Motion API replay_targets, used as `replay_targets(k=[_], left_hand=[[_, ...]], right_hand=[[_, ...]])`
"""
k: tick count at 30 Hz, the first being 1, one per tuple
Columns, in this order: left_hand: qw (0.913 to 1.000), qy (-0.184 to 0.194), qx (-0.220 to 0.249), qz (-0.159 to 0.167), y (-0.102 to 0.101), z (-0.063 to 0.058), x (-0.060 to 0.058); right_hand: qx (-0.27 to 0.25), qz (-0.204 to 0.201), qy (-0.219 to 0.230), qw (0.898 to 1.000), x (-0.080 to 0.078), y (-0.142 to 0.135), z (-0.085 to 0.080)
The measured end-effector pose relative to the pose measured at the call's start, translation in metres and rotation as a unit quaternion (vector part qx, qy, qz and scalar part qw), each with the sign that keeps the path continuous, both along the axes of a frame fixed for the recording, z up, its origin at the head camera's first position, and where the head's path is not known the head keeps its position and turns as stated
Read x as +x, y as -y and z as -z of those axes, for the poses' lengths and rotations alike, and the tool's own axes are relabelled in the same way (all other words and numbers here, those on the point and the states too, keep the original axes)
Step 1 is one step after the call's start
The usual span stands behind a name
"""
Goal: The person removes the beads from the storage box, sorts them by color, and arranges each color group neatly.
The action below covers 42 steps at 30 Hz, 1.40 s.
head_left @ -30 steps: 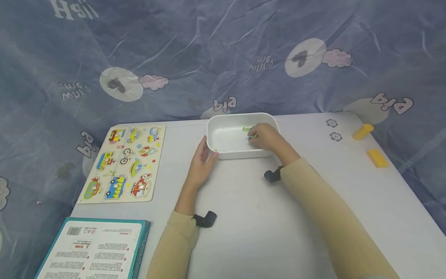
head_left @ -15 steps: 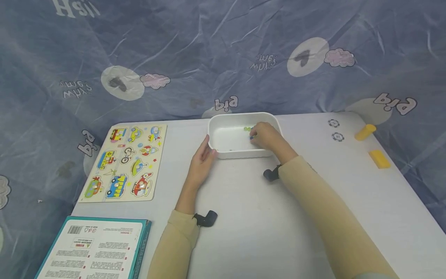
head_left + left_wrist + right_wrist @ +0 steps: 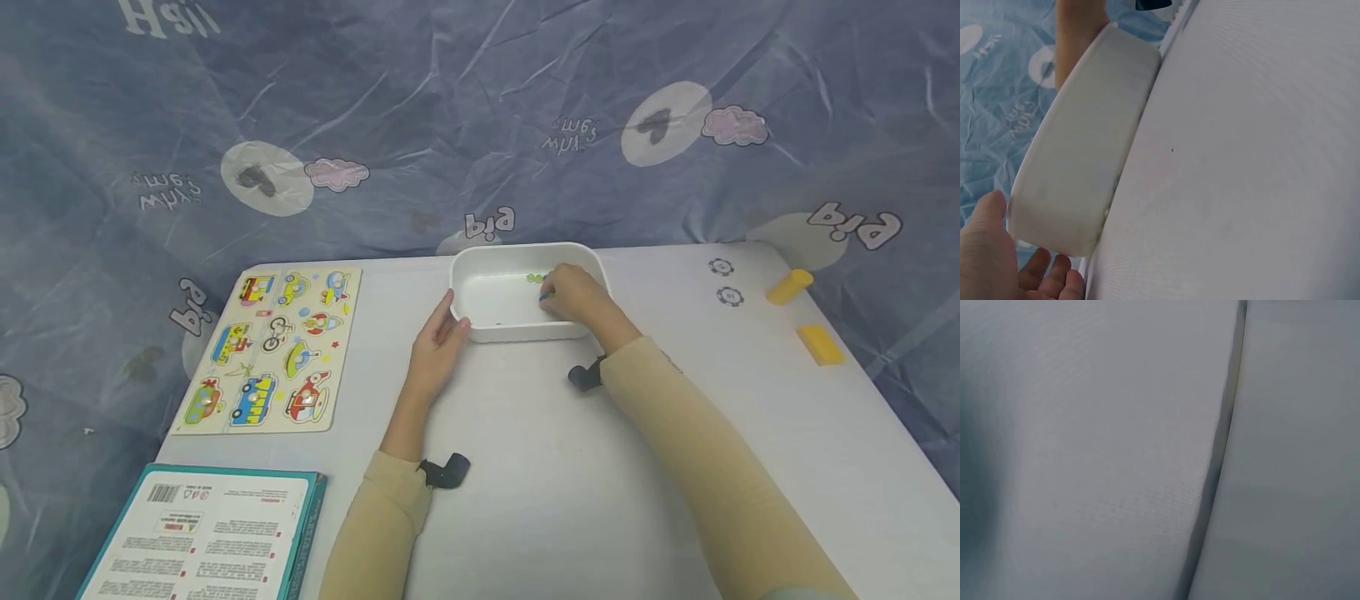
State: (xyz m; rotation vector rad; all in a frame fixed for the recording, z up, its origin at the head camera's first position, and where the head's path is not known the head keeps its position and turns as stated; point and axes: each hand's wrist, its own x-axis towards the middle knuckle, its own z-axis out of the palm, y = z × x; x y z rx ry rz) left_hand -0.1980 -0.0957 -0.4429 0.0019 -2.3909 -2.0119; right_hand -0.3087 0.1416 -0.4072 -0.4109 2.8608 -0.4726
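Left hand (image 3: pixel 435 348), eight o'clock, fingers apart, steadies white tray (image 3: pixel 525 332); right hand (image 3: pixel 574 295), three o'clock, seemingly pinches blue piece (image 3: pixel 545 297); lifting likely needs care.

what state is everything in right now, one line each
White tray: upright on the table, uncovered
Left hand: at the tray's near left corner, thumb and fingers apart
Right hand: reaching into the tray, apparently pinching a small blue piece
Green piece: lying in the tray
Puzzle board: flat, picture side up
Teal-edged box or book: closed, printed side up
Yellow block: lying on the table
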Motion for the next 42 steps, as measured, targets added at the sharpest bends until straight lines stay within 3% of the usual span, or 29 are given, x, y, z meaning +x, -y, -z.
replay_targets(k=[5,12,15,28,42], left_hand=[[0.9999,0.009,0.001,-0.006,-0.002,0.003,-0.003],[0.9997,-0.009,-0.008,-0.022,-0.002,0.028,-0.014],[0.9995,-0.018,-0.009,-0.025,-0.003,0.032,-0.016],[0.9991,-0.012,-0.025,-0.033,-0.006,0.032,-0.017],[0.9979,-0.018,-0.04,-0.047,-0.005,0.029,-0.016]], right_hand=[[-0.005,0.002,-0.006,1.0,0.001,-0.001,-0.001],[-0.022,0.003,-0.015,1.0,0.001,-0.004,-0.002],[-0.022,-0.005,-0.022,0.999,0.001,-0.005,-0.002],[-0.021,-0.028,-0.033,0.999,0.004,-0.007,-0.003],[-0.062,-0.039,-0.067,0.995,0.017,-0.011,-0.011]])
